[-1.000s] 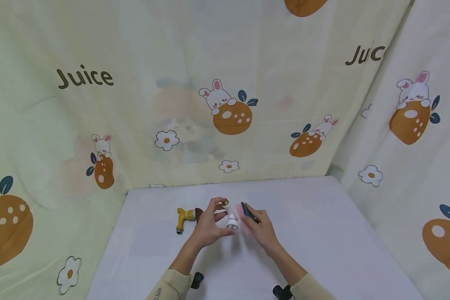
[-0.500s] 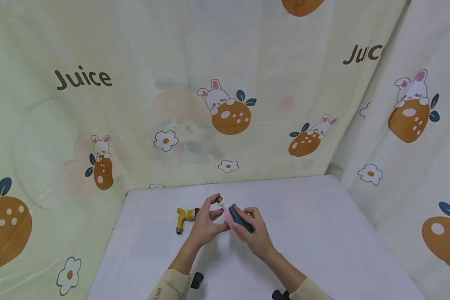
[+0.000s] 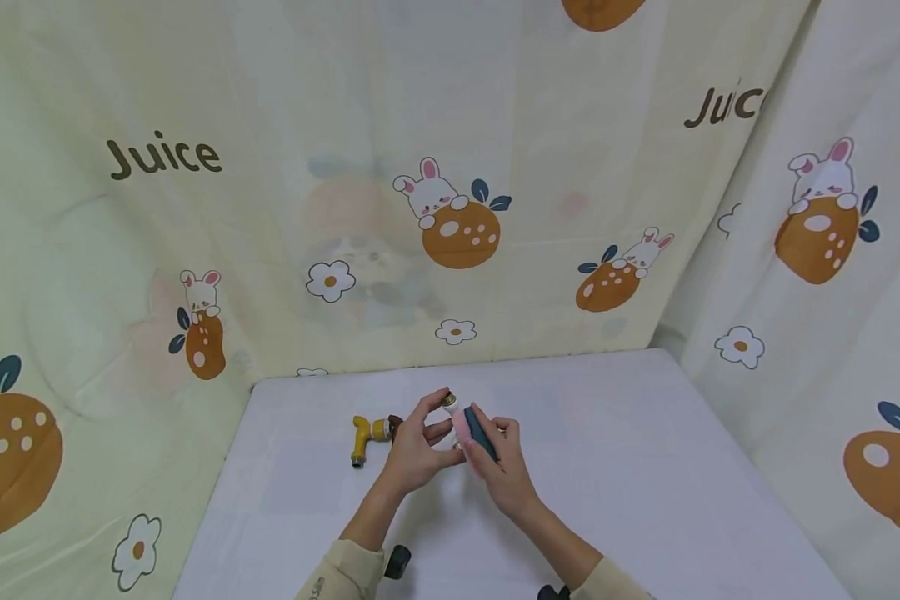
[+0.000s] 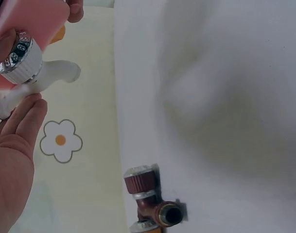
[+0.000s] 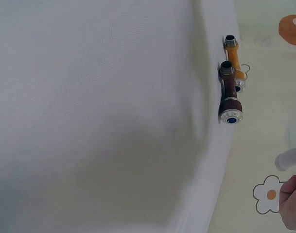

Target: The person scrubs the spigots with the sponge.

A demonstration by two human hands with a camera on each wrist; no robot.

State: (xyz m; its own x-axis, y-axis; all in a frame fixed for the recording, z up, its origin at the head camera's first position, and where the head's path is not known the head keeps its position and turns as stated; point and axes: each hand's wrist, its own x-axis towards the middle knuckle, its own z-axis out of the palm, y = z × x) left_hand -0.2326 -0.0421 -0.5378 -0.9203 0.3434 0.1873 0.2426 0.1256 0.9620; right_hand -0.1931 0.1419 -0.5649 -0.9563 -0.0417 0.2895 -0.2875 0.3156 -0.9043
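My left hand (image 3: 414, 450) holds a white plastic tap (image 4: 60, 72) with a brass-coloured threaded end. In the left wrist view the thumb presses the tap's silver-rimmed knob (image 4: 24, 58), and the fingers lie against its other end. A sponge (image 3: 482, 433), pink on one side and dark teal on the other, is gripped in my right hand (image 3: 512, 479). Its pink side lies against the tap and covers much of it in the head view. Only the white spout end (image 5: 288, 159) shows at the right wrist view's edge.
Left of my hands, a yellow tap (image 3: 363, 437) and a dark red tap (image 5: 228, 90) lie on the white-covered table (image 3: 645, 475). Behind stands a printed curtain (image 3: 540, 292). Black wrist devices (image 3: 397, 562) sit near the sleeves.
The sponge has moved left from beside the white tap and now touches it. Between the last two frames it shifted slightly. My left hand keeps its hold on the tap.
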